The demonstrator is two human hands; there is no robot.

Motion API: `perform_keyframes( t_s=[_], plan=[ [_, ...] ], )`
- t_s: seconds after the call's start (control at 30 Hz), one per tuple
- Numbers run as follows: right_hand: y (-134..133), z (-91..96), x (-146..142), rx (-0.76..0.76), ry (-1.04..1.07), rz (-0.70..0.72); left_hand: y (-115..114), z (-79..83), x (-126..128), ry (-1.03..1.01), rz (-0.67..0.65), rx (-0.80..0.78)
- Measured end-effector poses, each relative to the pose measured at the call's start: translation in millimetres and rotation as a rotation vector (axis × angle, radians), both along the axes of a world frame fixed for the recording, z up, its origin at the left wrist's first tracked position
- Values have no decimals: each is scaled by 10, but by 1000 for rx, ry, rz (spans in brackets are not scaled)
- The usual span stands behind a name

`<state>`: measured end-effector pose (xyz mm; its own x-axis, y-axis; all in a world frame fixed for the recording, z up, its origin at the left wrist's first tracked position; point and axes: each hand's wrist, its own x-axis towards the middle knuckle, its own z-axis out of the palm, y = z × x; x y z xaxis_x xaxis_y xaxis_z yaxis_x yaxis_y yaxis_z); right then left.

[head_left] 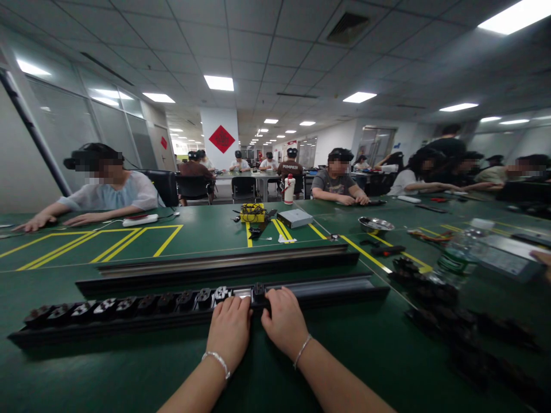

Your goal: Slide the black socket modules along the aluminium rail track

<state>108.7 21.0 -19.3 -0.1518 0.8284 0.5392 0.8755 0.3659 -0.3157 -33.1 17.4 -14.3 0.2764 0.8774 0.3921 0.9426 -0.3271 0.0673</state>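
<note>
A long black track rail [340,289] lies across the green table in front of me. Several socket modules, some black and some white or grey, sit in a row in its left part, with a white module [221,294] at the row's right end. My left hand [230,330] curls over the rail's near edge just below that module. At a small black socket module [259,291] in the channel, my right hand [284,321] has its fingers closed against the right side. Its thumb points down by the rail's near wall. Both fingertips are partly hidden.
Behind lies another black rail [232,261]. At right are loose black modules [447,310], blurred, a water bottle [460,252] and a metal bowl [376,223]. A yellow object with cables [252,213] and a grey box [295,218] stand farther back. Other people sit around the table.
</note>
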Motion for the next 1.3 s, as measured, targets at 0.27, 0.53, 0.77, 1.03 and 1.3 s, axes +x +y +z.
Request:
perform_keyframes(
  t_s=[0.27, 0.53, 0.77, 1.03, 1.3],
  plan=[
    [11, -2, 2, 0, 11, 4, 5, -4, -1, 1, 0, 6],
    [19, -30, 0, 29, 3, 7, 14, -17, 8, 21, 10, 11],
    [21, -15, 3, 27, 12, 0, 16, -14, 4, 20, 3, 10],
    [20, -30, -2, 37, 12, -8, 23, -19, -3, 9, 2, 10],
    [16, -35, 0, 43, 22, -27, 19, -5, 15, 21, 7, -4]
  ],
)
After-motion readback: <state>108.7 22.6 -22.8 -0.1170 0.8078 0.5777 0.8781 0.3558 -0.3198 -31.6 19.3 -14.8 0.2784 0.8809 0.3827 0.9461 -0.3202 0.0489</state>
